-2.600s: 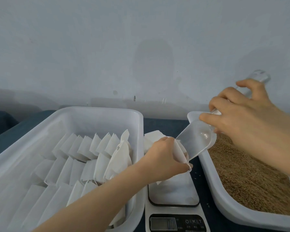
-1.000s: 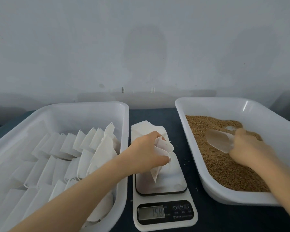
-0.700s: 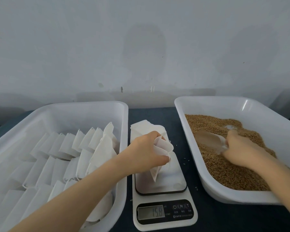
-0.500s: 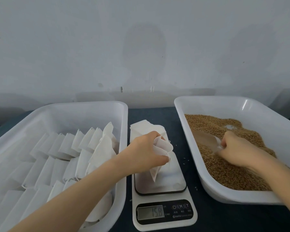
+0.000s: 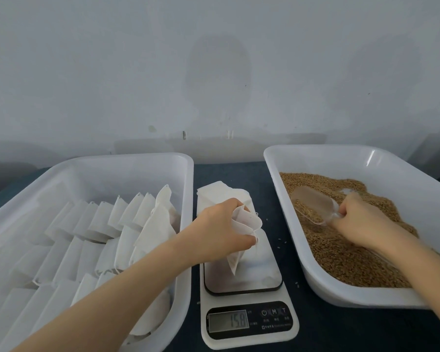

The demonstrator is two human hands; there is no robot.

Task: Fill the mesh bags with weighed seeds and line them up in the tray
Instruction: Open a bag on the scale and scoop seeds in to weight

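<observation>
Kitchen scale [image 5: 249, 280] sits dead centre on the dark table top [image 5: 328, 331], so I'll place everything off that. Its display [image 5: 228, 321] shows the digits 158. There might be a dot before the 8, but I can't swear to it. Beside the display, on its right, are a power symbol, an M and a T. The tiny print under them is too small to read.

The left hand [image 5: 221, 224] is over the scale's platform, fingers curled tight round the bunched top of a white mesh bag [image 5: 247, 222]. The bag hangs down and its bottom corner looks to be resting on the platform.

Right of the scale is the seed tray [image 5: 313, 280], heaped with brown seeds [image 5: 341, 252]. The right hand [image 5: 358, 219] is in there, wrapped round the handle of a clear plastic scoop [image 5: 313, 205]. The scoop lies on the seeds with some in it, its mouth on the side nearer the scale.

Left of the scale is the big white tray [image 5: 187, 199], with rows of bags [image 5: 107, 219] leaning against each other in overlapping lines. Just behind the scale is a stack of flat bags [image 5: 214, 193]. A few stray seeds [image 5: 280, 240] lie on the table top just right of the scale.
</observation>
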